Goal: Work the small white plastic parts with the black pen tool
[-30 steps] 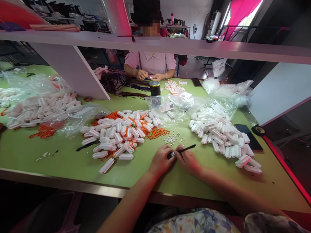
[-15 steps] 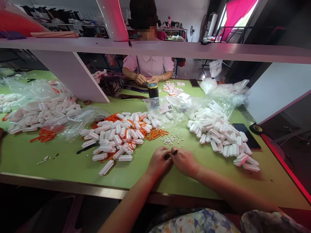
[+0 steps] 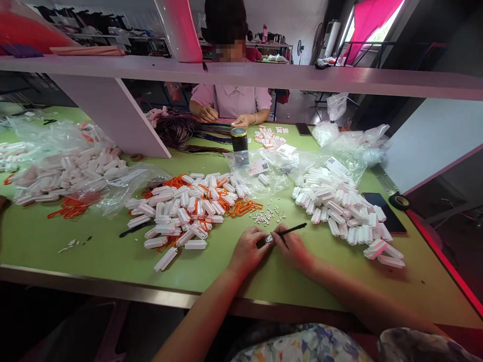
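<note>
My left hand (image 3: pixel 247 250) is closed, with a small white plastic piece (image 3: pixel 268 239) showing at its fingertips; most of that piece is hidden. My right hand (image 3: pixel 293 249) pinches a thin black stick-like tool (image 3: pixel 295 229), which slants up to the right. The tool's near end is at the white piece, but I cannot tell whether it touches. Just beyond my hands lie many tiny white pegs (image 3: pixel 266 217). Left of them is a heap of white plastic connector housings (image 3: pixel 175 206) mixed with orange clips (image 3: pixel 247 207).
Another heap of white housings (image 3: pixel 339 201) lies on the right, beside a dark tablet (image 3: pixel 388 213) and a black tape roll (image 3: pixel 399 201). Clear bags (image 3: pixel 241 173) and a black can (image 3: pixel 239 141) stand ahead. Across the table a person (image 3: pixel 236 103) handles wires below a shelf (image 3: pixel 302 75).
The black tool has swung from pointing towards me to slanting up to the right. The white piece at my left fingertips now shows. The person opposite has moved their hands apart.
</note>
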